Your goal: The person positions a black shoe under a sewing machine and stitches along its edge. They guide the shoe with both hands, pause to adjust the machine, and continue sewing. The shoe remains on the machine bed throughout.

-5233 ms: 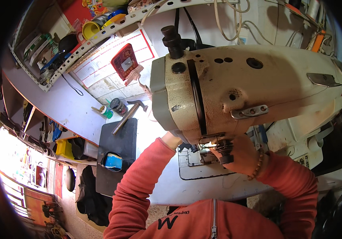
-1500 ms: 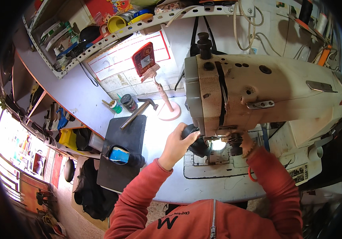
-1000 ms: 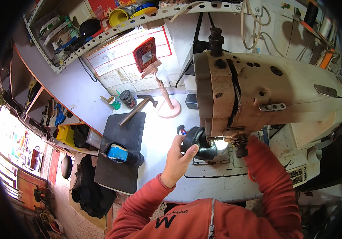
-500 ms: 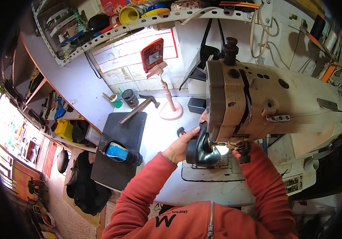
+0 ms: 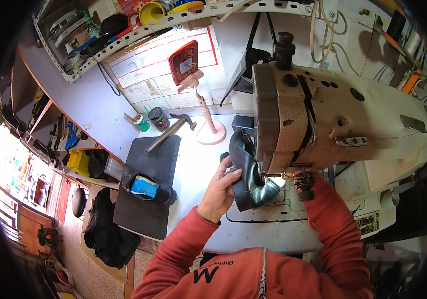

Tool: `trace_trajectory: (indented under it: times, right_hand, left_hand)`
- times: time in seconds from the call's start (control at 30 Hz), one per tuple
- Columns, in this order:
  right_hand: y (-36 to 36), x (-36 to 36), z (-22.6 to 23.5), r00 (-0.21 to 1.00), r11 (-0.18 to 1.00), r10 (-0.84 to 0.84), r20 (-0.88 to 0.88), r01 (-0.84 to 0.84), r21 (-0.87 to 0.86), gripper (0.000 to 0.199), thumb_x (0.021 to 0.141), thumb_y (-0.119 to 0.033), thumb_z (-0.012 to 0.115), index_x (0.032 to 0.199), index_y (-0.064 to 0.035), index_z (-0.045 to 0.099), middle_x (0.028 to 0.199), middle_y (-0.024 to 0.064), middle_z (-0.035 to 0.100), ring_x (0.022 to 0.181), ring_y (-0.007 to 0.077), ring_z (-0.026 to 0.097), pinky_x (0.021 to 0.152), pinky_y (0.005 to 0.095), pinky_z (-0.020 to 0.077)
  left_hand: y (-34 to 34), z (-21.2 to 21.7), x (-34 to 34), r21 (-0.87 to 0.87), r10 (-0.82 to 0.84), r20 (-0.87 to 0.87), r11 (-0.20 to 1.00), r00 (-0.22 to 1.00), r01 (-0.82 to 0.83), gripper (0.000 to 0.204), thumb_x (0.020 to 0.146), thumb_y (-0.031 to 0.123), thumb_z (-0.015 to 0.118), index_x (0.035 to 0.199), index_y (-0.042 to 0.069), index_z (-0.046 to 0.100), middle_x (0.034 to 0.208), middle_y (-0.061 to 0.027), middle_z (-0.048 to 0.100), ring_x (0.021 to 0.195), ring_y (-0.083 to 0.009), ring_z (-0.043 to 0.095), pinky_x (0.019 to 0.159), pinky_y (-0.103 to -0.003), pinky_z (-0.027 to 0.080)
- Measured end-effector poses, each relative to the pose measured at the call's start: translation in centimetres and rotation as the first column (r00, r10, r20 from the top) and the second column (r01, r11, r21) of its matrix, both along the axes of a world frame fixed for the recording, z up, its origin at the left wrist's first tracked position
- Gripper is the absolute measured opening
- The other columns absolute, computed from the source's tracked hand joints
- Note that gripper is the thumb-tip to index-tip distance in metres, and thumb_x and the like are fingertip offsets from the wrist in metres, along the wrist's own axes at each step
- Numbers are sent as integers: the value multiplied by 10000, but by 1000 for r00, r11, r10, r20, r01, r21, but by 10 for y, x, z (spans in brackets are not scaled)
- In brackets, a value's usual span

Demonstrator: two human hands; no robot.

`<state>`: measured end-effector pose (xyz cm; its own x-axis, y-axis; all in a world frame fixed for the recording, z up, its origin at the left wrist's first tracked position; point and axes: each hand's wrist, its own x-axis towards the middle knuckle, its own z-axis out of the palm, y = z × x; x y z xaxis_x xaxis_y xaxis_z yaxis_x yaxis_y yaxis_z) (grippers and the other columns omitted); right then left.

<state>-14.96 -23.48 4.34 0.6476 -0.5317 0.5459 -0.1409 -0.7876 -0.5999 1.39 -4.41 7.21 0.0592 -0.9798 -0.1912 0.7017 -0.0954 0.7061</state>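
Note:
A glossy black leather shoe (image 5: pixel 247 172) stands tilted under the head of a large beige sewing machine (image 5: pixel 343 119), its rounded toe toward me in the lamp light. My left hand (image 5: pixel 217 192) grips the shoe from its left side, thumb and fingers against the dark sole edge. Behind the machine's lower front fittings (image 5: pixel 300 182) is my right hand (image 5: pixel 300 191); only a bit of it shows, so its fingers are hidden. Another black shoe (image 5: pixel 167 195) with a bright blue patch inside rests on a dark board (image 5: pixel 141 219) to the left.
A hammer (image 5: pixel 166 134) lies across the board's far end, beside a dark jar (image 5: pixel 158 119) and a green-and-white pot (image 5: pixel 141 123). A phone (image 5: pixel 183 62) sits on a pink stand (image 5: pixel 211 130). Overhead runs a perforated metal shelf (image 5: pixel 138 37) full of items.
My left hand has slid nearer along the shoe's left side. More of the shoe's far end now shows beside the machine head. The whole view has shifted slightly.

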Motion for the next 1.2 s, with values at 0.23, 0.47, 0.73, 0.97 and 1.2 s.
trace_trajectory:
  times: [0.23, 0.47, 0.73, 0.97, 1.2]
  right_hand:
    - [22, -28, -27, 944, 967, -248, 217, 226, 120, 124, 812, 37, 518, 933, 49, 539, 775, 207, 596, 687, 375, 586, 651, 416, 474]
    - [89, -55, -39, 888, 921, -389, 247, 369, 124, 135, 810, 40, 514, 943, 49, 537, 773, 208, 594, 678, 376, 586, 645, 414, 475]
    - [129, -85, 13, 975, 977, -209, -80, 211, 21, 300, 712, 55, 586, 999, -13, 527, 857, 163, 553, 704, 351, 612, 566, 426, 473]
    - [135, -74, 47, 968, 936, -245, -46, 224, -271, 261, 753, -153, 740, 998, -91, 675, 963, 65, 648, 686, 262, 641, 569, 365, 498]
    - [139, -71, 64, 942, 899, -307, -136, 240, -366, 180, 769, -184, 736, 928, -102, 712, 921, 41, 683, 694, 245, 654, 572, 354, 514]
  left_hand:
    - [9, 0, -5, 22, 61, 61, 998, 996, -63, 507, 954, 53, 513, 1427, 1, 337, 1237, -147, 592, 1053, -197, 654, 889, -319, 561]
    - [-12, -14, 9, 4, -128, -48, 992, 991, 129, 591, 966, 157, 503, 1491, -1, 281, 1297, -124, 578, 1081, -189, 644, 917, -336, 546]
    - [-28, -5, 10, 40, -53, 12, 998, 999, 52, 546, 999, 398, 512, 1354, -16, 485, 1216, -120, 636, 1066, -196, 643, 935, -337, 523]
    - [-4, -10, 4, -16, 39, 87, 999, 995, -38, 456, 1016, 327, 498, 1343, 11, 496, 1197, -100, 628, 1016, -152, 640, 870, -269, 521]
    - [5, 3, -4, -77, 96, 250, 994, 964, -79, 554, 936, 88, 620, 1425, -47, 398, 1201, -85, 579, 1030, -122, 584, 899, -243, 470]
